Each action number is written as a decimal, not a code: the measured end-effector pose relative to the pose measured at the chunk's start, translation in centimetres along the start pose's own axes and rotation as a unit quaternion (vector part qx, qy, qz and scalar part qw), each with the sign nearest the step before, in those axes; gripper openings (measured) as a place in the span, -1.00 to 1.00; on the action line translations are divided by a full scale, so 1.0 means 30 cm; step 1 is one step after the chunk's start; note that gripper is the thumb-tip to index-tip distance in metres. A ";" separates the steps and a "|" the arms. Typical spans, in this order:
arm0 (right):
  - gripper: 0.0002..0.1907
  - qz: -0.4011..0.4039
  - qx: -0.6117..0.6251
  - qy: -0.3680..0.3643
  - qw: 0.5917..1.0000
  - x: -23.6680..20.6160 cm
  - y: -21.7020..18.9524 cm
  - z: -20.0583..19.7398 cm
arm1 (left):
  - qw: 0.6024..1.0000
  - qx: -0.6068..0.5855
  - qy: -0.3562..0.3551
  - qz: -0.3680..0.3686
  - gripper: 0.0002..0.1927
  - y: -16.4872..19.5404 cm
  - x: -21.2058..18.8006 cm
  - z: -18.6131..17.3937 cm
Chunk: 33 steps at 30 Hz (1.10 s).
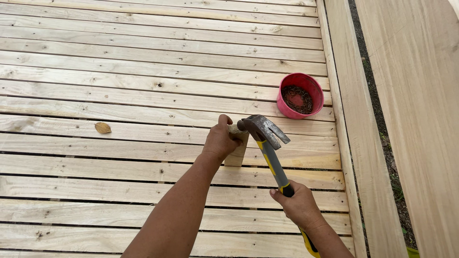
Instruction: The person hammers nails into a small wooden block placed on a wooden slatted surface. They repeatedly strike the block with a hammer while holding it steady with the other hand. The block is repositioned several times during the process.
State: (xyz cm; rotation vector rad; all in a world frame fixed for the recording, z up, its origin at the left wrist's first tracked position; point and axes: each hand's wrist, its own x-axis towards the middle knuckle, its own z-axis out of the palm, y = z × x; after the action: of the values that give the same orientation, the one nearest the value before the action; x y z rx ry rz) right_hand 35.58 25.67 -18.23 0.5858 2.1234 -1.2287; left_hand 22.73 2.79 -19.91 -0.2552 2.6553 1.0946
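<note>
Head view: my left hand (221, 139) grips the wood block (237, 152) upright to steady it; right hand (297, 204) clamps the hammer (266, 138), its head at the block's top.

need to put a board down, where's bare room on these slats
Bare slats stretch left of the pink bowl, around the dry leaf. Crowded where the left hand holds the wood block and the right hand swings the hammer.

Bowl: a pink round bowl (300, 95) was set on the slats at upper right.
Nails: a dark heap of nails (297, 99) was seen inside it.
Leaf: a dry brown leaf (102, 127) was left lying at left.
Plank: a broad pale plank (420, 119) was seen along the right edge.
</note>
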 end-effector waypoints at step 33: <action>-0.70 -0.008 -0.068 0.090 0.994 0.344 0.535 0.170 | 0.998 0.015 -0.057 -0.035 -0.49 -0.023 0.059 0.006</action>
State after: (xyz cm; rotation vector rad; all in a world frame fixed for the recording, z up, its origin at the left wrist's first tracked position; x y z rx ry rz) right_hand 39.86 29.49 -37.12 0.6411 2.3433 -1.0643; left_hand 21.25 2.32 -21.04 -0.2686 2.5415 1.0147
